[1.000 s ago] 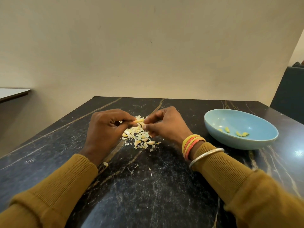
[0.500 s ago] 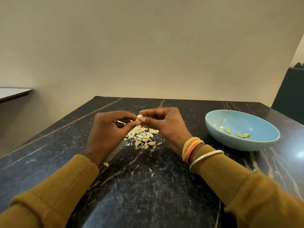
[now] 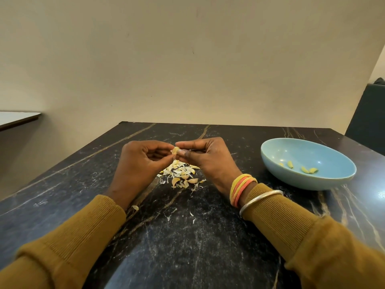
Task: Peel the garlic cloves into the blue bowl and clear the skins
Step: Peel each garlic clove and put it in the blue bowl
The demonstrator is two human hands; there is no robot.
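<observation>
My left grip (image 3: 141, 163) and right grip (image 3: 208, 161) pinch one garlic clove (image 3: 174, 150).
Just beneath, the pile of skins and cloves (image 3: 181, 174) lies on the bench (image 3: 187, 247); the blue bowl (image 3: 308, 181), holding peeled cloves (image 3: 306, 169), sits well right of my right grip.

Plain beige wall (image 3: 187, 59) behind dark veined marble table (image 3: 187, 236)

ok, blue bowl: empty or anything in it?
Not empty. The blue bowl holds about four peeled cloves on its floor; most of the inside is bare.
</observation>
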